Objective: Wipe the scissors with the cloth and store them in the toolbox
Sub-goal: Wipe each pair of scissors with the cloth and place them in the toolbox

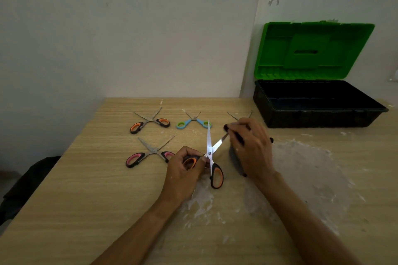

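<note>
My left hand [183, 171] grips one handle of an open pair of orange-and-black scissors [216, 175] just above the table. One blade points away from me. The other blade runs right into a dark cloth [235, 158] that my right hand [253, 148] pinches around its tip. Most of the cloth is hidden under that hand. The toolbox [318, 117] stands at the far right with its green lid up and its black base looking empty. More open scissors lie on the table: an orange pair [150, 121], a blue pair [193, 122] and a pink pair [150, 154].
Blade tips of another pair of scissors [239, 115] show behind my right hand. The wooden table [107, 200] has white smears and flakes [305, 170] on its right half. Walls close the back and right. Something dark [28, 185] sits off the table's left edge.
</note>
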{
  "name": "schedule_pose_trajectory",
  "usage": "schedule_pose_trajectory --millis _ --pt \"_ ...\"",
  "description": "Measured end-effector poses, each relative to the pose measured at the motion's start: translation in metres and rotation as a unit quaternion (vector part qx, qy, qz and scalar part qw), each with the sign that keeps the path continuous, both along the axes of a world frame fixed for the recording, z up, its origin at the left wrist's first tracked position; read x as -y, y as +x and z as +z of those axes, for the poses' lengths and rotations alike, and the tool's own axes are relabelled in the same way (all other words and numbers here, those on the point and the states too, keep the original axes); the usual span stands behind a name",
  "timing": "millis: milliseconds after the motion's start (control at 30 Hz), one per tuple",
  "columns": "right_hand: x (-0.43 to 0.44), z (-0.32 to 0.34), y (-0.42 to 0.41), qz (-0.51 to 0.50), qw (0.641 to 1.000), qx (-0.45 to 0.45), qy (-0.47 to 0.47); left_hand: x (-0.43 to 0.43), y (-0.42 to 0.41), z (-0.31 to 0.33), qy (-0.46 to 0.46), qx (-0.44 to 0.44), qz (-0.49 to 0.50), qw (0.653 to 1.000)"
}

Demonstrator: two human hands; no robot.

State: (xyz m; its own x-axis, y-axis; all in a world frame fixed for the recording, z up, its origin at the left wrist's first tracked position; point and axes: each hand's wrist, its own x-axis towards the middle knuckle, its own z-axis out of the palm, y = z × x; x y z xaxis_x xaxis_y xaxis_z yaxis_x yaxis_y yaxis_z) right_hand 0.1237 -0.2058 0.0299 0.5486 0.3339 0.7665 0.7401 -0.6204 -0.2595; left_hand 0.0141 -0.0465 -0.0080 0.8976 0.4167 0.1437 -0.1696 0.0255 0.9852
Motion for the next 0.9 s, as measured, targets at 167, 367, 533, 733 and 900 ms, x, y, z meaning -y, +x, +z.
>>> schedule_pose_trajectory --millis 167,367,533,733,900 --pt "0.033 0.007 0.018 -0.05 0.981 -0.099 0.16 0.002 0.002 0.002 -0.066 -0.022 -0.002 0.998" --pt "0.04 0.014 0.014 0.013 0.875 -0.32 0.364 -0.002 0.002 0.007 -0.127 -0.032 0.026 0.991" --pt "0.036 0.004 0.01 0.074 0.798 -0.46 0.382 -0.003 -0.001 0.006 -0.116 -0.036 0.039 0.992" --pt "0.033 0.009 0.005 0.124 0.8 -0.485 0.329 -0.001 -0.001 0.005 -0.165 -0.043 0.029 0.985" --pt "0.029 0.01 -0.004 0.092 0.918 -0.349 0.163 -0.003 0.0 0.007 -0.196 -0.021 0.018 0.98"
